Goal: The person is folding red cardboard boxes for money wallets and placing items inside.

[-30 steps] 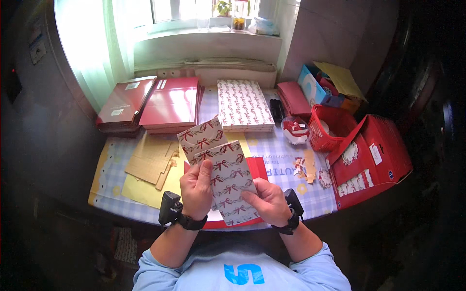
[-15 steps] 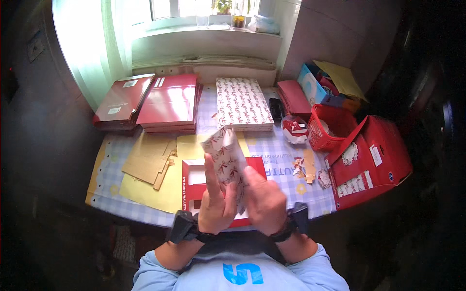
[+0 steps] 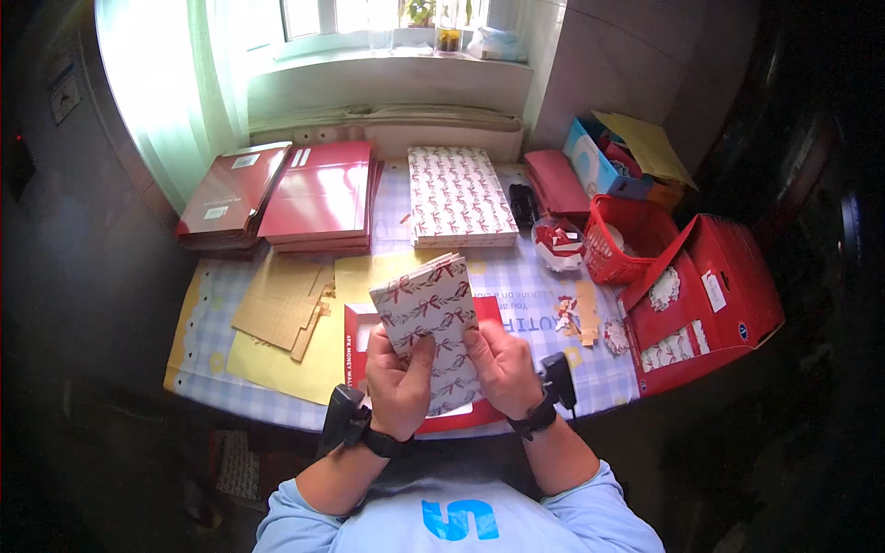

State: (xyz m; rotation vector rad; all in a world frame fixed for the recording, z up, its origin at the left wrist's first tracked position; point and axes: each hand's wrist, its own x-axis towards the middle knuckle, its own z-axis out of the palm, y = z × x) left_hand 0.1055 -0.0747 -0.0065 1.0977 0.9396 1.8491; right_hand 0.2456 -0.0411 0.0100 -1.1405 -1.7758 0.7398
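In the head view, taking the patterned cards (image 3: 426, 309) as the centre of the clock and the window as twelve, a small sheaf of them is held up in front of the person, slightly tilted, with several layers seen at the upper edge. The left hand (image 3: 399, 392) pinches the lower left part, its thumb lying on the front face; the right hand (image 3: 505, 373) pinches the right edge, also with the thumb in front (the other fingers are mostly hidden, so I cannot tell how they are placed). Below the cards, a red frame-like card (image 3: 461, 421) with cut-out openings lies on the checked tablecloth (image 3: 530, 359). At nine o'clock, pieces of brown cardboard (image 3: 279, 309) rest upon a yellow sheet (image 3: 267, 369). At eleven there is a glossy red stack (image 3: 318, 189), and at ten a darker red stack (image 3: 235, 189). Just after twelve stands a stack with similar pattern (image 3: 461, 194). Toward two are a clear bowl (image 3: 559, 244) with red and white pieces and, farther out, a red basket (image 3: 613, 263). At three is a red box (image 3: 710, 318).
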